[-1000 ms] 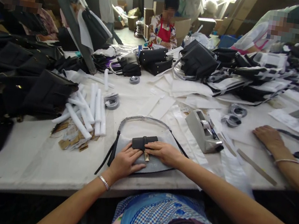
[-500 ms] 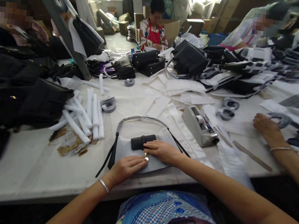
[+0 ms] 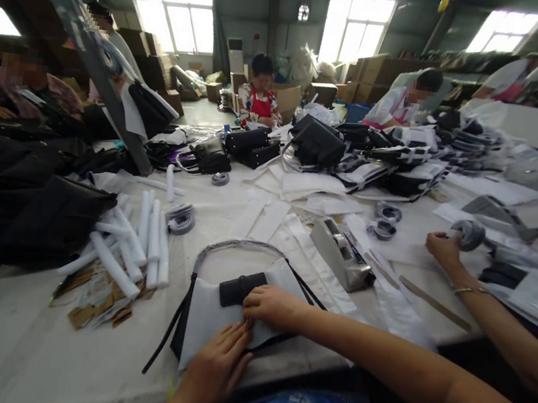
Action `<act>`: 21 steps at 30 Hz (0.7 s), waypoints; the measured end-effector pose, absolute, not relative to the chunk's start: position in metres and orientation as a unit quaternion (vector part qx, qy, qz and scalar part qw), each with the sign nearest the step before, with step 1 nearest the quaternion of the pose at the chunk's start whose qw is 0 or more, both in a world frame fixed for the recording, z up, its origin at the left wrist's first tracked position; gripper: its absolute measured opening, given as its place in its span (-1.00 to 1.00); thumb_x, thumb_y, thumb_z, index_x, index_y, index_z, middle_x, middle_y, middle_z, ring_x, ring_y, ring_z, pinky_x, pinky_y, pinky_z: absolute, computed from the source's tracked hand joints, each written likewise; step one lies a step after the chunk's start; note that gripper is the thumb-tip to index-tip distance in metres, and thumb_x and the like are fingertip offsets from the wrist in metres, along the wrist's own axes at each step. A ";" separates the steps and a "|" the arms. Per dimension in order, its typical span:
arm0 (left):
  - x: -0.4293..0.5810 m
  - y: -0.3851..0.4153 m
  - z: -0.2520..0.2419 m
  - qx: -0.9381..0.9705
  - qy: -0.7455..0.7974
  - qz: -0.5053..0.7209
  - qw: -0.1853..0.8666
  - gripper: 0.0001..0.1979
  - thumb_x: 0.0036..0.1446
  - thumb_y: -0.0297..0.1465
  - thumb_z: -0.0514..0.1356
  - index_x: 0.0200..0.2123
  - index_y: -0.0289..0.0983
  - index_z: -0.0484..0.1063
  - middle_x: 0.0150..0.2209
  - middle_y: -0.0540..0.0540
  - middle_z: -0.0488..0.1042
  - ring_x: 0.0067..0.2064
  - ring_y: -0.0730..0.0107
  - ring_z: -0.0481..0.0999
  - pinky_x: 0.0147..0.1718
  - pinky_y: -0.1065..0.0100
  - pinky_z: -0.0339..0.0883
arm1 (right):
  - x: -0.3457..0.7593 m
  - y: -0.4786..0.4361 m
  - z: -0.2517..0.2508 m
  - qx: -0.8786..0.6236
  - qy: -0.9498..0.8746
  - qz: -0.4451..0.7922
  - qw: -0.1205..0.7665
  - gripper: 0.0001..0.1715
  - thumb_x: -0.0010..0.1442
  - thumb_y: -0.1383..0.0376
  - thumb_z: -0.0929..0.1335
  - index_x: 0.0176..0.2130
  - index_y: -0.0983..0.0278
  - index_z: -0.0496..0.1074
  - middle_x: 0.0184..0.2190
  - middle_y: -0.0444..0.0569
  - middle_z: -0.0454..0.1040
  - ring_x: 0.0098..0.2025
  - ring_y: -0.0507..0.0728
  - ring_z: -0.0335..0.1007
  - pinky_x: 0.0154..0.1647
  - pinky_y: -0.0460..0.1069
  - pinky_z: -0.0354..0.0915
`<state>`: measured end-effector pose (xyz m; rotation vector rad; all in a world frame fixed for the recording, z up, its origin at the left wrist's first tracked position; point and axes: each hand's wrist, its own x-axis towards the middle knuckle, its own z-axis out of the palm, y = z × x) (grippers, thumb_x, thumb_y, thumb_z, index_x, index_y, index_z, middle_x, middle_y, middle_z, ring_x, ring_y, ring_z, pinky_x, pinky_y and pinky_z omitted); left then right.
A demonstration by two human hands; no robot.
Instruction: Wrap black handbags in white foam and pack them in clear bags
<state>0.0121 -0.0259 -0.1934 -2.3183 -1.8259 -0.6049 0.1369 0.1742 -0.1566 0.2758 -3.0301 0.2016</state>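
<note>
A black handbag [image 3: 181, 330] lies on the table in front of me, its front covered by a white sheet [image 3: 204, 316]. A black flap tab [image 3: 236, 289] lies over the sheet. The bag's wrapped handle [image 3: 237, 242] arches away from me. My right hand [image 3: 276, 307] is at the tab's lower end, fingers bent and closed on the metal clasp, which is mostly hidden. Flat on the lower front of the bag rests my left hand [image 3: 220, 359], fingers stretched out, their tips touching the clasp area.
White foam rolls [image 3: 142, 236] and cardboard tags [image 3: 95, 300] lie left, beside piled black bags [image 3: 44, 215]. A tape dispenser [image 3: 341, 256] stands to the right. Nearby, a co-worker's hand [image 3: 446, 248] holds a grey coil. More bags [image 3: 318, 143] are heaped at the back.
My view has tilted up. My right fingers have curled in over the clasp, hiding it. My left hand has turned, its fingers pointing more away from me. The co-worker's hand has lifted the coil.
</note>
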 end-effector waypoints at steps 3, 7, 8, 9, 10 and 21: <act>0.010 -0.026 -0.196 -0.773 -0.597 -0.195 0.089 -0.58 0.32 -0.30 0.09 0.21 -0.26 0.34 0.16 -0.12 0.49 0.15 0.22 0.50 0.09 0.18 0.47 | 0.126 0.174 -0.153 0.094 -0.994 0.048 -0.001 -0.86 0.33 0.29 0.36 -0.26 0.25 0.53 -0.16 -0.04 0.55 -0.17 0.11 0.37 -0.26 -0.04 0.25; 0.010 -0.025 -0.194 -0.778 -0.588 -0.189 0.114 -0.58 0.32 -0.32 0.09 0.20 -0.28 0.35 0.16 -0.12 0.48 0.13 0.22 0.51 0.05 0.21 0.50 | 0.118 0.165 -0.153 0.075 -0.997 0.033 -0.010 -0.84 0.33 0.32 0.34 -0.26 0.29 0.52 -0.23 0.03 0.54 -0.23 0.13 0.40 -0.34 -0.03 0.22; 0.010 -0.025 -0.194 -0.780 -0.585 -0.188 0.119 -0.58 0.31 -0.34 0.09 0.20 -0.29 0.35 0.16 -0.12 0.48 0.13 0.22 0.52 0.05 0.21 0.50 | 0.118 0.162 -0.153 0.059 -0.998 0.037 -0.010 -0.85 0.33 0.34 0.34 -0.25 0.31 0.52 -0.23 0.05 0.54 -0.24 0.14 0.41 -0.36 -0.03 0.22; 0.010 -0.025 -0.195 -0.780 -0.583 -0.188 0.125 -0.58 0.31 -0.35 0.09 0.20 -0.30 0.35 0.16 -0.13 0.48 0.13 0.22 0.52 0.05 0.22 0.50 | 0.117 0.161 -0.153 0.040 -0.998 0.049 -0.012 -0.86 0.30 0.34 0.35 -0.25 0.33 0.52 -0.24 0.07 0.54 -0.26 0.14 0.42 -0.37 -0.03 0.22; 0.009 -0.024 -0.196 -0.781 -0.580 -0.190 0.132 -0.58 0.30 -0.37 0.08 0.20 -0.30 0.35 0.16 -0.13 0.48 0.13 0.22 0.52 0.04 0.22 0.50 | 0.117 0.162 -0.151 0.026 -0.997 0.066 -0.017 -0.87 0.29 0.33 0.37 -0.25 0.33 0.53 -0.25 0.07 0.55 -0.28 0.13 0.43 -0.39 -0.04 0.22; 0.000 -0.019 -0.220 -0.787 -0.543 -0.231 0.181 -0.62 0.25 -0.48 0.10 0.11 -0.29 0.46 0.09 -0.10 0.54 0.09 0.27 0.55 0.06 0.34 0.48 | 0.081 0.322 -0.148 -0.503 -0.831 0.220 0.092 -0.51 0.38 0.11 0.25 0.14 0.39 0.36 -0.15 0.18 0.59 -0.14 0.18 0.56 -0.17 0.00 0.37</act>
